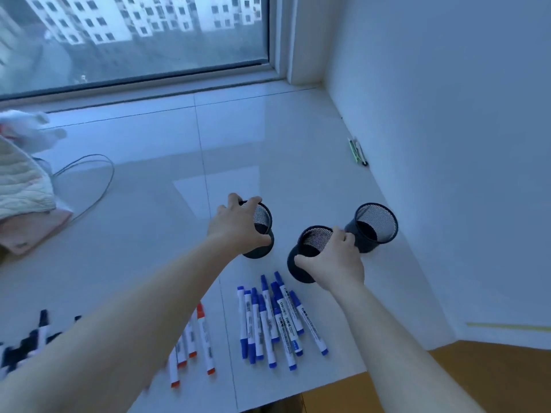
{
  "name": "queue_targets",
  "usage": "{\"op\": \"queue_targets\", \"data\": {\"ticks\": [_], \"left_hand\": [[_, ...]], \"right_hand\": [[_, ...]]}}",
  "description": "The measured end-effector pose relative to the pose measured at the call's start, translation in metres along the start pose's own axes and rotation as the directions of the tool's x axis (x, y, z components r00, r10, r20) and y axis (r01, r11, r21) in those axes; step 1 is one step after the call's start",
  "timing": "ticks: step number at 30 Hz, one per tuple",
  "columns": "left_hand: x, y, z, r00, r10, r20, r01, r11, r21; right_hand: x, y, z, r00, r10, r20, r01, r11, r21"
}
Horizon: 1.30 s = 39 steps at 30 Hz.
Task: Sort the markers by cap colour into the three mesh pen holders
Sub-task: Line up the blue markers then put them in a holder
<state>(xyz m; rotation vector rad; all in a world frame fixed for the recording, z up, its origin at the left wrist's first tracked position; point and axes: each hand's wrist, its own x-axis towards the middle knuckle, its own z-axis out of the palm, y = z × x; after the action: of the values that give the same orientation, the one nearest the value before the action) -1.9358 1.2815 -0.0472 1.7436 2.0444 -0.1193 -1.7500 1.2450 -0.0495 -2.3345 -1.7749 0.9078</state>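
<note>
Three dark mesh pen holders upright on the white table (155, 162), all empty as far as can be seen. Left holder (262, 234) gripped at the rim by the left hand (238, 225), fingers curled over the top edge and thumb down its near side. Middle holder (310, 248) clasped by the right hand (334, 257), thumb at the near rim, fingers wrapped round the far side. Third holder (374, 226) just beside the middle one, to the right, close to the wall (447, 144) and untouched.

Markers flat on the table nearer the camera, grouped by cap colour: blue-capped markers (277, 320) in a loose overlapping bunch below the middle holder; red-capped markers (196, 347) to their left (partly hidden by the left forearm); black-capped markers (32, 341) at the far left edge, blurred.

Farther out, a thin cable (98, 180) looped on the table, folded cloth (21, 180) at the left, a few pens (357, 152) lying against the wall, and a window (134, 40) beyond.
</note>
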Motion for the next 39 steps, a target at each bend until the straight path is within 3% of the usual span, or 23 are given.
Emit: {"op": "queue_targets", "data": {"ticks": [4,8,14,18,35,37,39], "left_hand": [[-0.017,-0.079,-0.018,0.993,-0.100,-0.062,0.098,0.995,-0.035],[-0.028,-0.152,-0.027,0.978,-0.182,-0.105,0.176,0.982,-0.067],[-0.027,-0.223,-0.038,0.965,-0.225,-0.134,0.212,0.971,-0.107],[-0.016,-0.258,-0.041,0.959,-0.253,-0.127,0.241,0.965,-0.104],[0.001,-0.300,-0.028,0.952,-0.295,-0.082,0.285,0.952,-0.115],[-0.005,-0.290,-0.029,0.946,-0.291,-0.141,0.282,0.956,-0.076],[-0.016,-0.274,-0.028,0.911,-0.213,-0.354,0.191,0.977,-0.096]], "right_hand": [[-0.006,-0.066,0.026,0.986,-0.155,0.060,0.150,0.986,0.079],[-0.007,-0.125,0.061,0.950,-0.291,0.112,0.289,0.957,0.031],[0.006,-0.193,0.102,0.908,-0.390,0.153,0.406,0.910,-0.089],[0.013,-0.218,0.131,0.914,-0.378,0.146,0.402,0.892,-0.206],[0.032,-0.255,0.169,0.907,-0.384,0.173,0.416,0.881,-0.225],[0.029,-0.249,0.164,0.903,-0.396,0.166,0.425,0.880,-0.213],[0.026,-0.240,0.156,0.903,-0.418,0.100,0.430,0.889,-0.160]]}}
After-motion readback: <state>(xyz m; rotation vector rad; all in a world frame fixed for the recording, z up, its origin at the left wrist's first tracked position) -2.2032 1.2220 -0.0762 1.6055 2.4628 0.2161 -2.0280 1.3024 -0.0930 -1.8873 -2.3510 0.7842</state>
